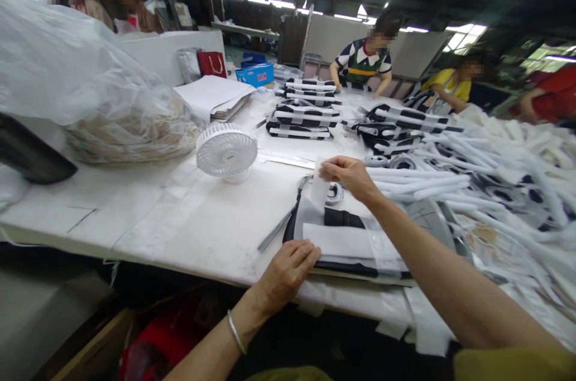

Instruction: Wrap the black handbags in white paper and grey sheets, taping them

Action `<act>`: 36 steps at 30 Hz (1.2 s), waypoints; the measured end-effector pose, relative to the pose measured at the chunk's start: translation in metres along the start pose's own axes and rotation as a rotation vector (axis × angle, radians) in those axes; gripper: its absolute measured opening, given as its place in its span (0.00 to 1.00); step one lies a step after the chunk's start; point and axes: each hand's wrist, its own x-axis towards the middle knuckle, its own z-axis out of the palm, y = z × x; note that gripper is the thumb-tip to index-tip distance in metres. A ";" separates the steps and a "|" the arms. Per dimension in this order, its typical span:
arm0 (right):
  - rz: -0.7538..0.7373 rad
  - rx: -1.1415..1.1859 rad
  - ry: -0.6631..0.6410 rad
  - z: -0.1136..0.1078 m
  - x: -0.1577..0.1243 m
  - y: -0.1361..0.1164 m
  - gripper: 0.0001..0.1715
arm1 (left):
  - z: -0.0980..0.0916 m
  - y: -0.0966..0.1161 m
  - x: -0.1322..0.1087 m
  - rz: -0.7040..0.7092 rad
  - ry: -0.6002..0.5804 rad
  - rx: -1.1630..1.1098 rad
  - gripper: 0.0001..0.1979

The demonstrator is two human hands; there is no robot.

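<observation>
A flat black item with white strips (337, 241) lies near the table's front edge. My left hand (290, 267) rests on its near left corner, fingers together and pressing on the white strip and black edge. Above its far left part, my right hand (348, 174) pinches a translucent whitish strip (319, 192) that hangs down toward the item. A grey strap or zipper (276, 230) sticks out to the left of it. Just behind, a small coil (335, 194) is partly covered by the translucent strip.
On the white table (148, 219) stands a white fan (227, 153). A plastic-covered bundle (130, 129) is at left. Folded black-and-white stacks (306, 120) sit behind; white rolls (418, 183) are heaped at right. A person in a striped top (364, 63) stands across the table.
</observation>
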 end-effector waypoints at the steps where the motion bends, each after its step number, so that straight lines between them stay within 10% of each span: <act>1: -0.027 -0.027 -0.038 -0.001 -0.013 -0.004 0.20 | 0.000 0.000 0.000 0.001 -0.001 -0.004 0.18; 11: -0.629 -0.565 -0.185 0.018 -0.161 0.055 0.13 | -0.002 0.001 0.002 0.005 0.043 -0.010 0.19; 36: -0.883 -0.737 -0.135 0.014 -0.187 0.061 0.16 | -0.002 0.000 0.000 -0.012 0.057 -0.061 0.16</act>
